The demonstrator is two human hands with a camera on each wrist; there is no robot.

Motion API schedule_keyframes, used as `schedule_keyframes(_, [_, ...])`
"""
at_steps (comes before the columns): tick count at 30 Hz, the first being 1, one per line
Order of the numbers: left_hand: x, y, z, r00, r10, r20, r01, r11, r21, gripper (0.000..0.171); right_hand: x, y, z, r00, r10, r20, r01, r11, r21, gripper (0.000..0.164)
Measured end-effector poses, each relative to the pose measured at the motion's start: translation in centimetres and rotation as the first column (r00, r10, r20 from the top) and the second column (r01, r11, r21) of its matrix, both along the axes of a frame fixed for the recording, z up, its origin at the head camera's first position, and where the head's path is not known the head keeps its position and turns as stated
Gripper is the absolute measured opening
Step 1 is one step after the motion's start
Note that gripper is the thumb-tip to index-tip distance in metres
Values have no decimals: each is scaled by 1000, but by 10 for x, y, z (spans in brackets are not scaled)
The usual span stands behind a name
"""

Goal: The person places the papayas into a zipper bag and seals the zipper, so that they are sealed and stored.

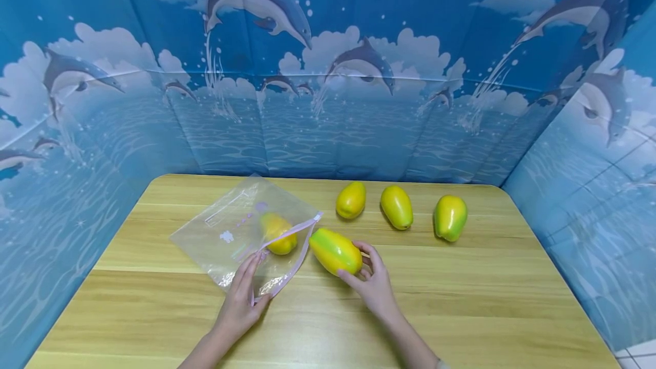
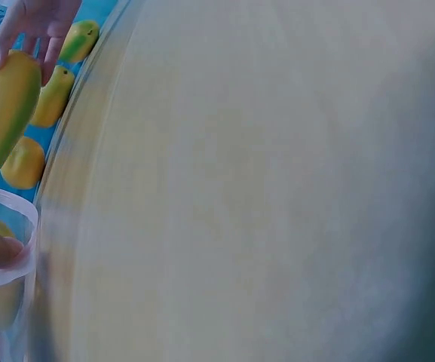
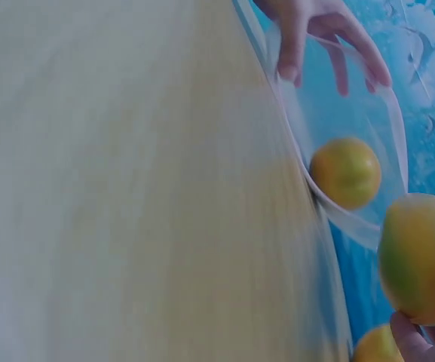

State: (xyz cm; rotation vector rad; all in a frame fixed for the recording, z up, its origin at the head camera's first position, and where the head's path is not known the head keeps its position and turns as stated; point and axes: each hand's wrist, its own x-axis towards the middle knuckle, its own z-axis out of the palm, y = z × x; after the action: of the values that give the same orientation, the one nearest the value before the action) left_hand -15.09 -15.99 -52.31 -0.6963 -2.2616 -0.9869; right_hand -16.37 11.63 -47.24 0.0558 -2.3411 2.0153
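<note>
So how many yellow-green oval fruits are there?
5: one fruit inside the clear plastic bag, one in the right hand, three toward the far edge of the wooden table.

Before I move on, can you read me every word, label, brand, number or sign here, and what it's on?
No text can be read.
Bag: small, faint printed marks, too small to tell whether they are letters.
Backdrop: pictured dolphins, no lettering visible.
Fruits: no labels visible.

I am looking across all three views and finding no readable text, labels, brands or numbers.
</note>
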Motion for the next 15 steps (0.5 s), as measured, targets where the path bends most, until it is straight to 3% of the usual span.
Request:
schedule_keyframes(7, [-1,-1,0,1000,5,-1,-5,1000,-5,90,9,-18,16,997,73,-7,-73,997,8,60])
schedule_keyframes(15, [-2,-2,1,1000,-2,-8,2,1000,-4,89,15,-33,29,996,84,-11,-83,993,79,57])
